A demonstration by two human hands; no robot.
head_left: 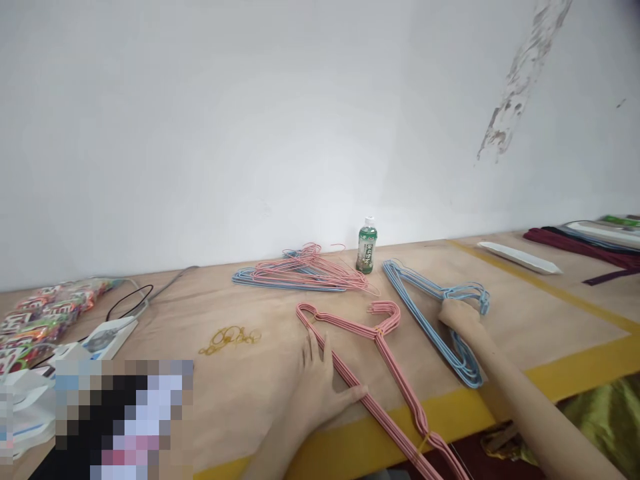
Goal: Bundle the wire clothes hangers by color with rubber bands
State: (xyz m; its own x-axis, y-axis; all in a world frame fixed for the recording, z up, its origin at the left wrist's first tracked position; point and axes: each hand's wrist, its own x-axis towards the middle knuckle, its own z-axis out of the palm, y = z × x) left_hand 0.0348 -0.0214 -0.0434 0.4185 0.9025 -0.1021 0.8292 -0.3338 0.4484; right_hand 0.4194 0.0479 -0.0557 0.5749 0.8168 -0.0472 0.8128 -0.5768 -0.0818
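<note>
My left hand point(320, 393) rests against the long bar of a bundle of pink wire hangers point(393, 370), its fingers spread and thumb stretched across the bar. A yellow rubber band point(424, 441) is wound around the bundle's near end, which reaches past the table edge. To the right, my right hand point(461, 317) is closed around the neck of a stack of blue wire hangers point(425, 327), below the hooks. Its fingertips are mostly hidden. Several loose yellow rubber bands point(230, 339) lie to the left of the pink bundle.
Behind, more pink and blue hangers point(305, 272) lie in a pile beside a green-labelled bottle point(367, 247). At left are packaged goods point(45, 320), a white power strip point(107, 337) and cables. A white tray-like piece point(520, 258) and dark cloth point(580, 248) lie at right.
</note>
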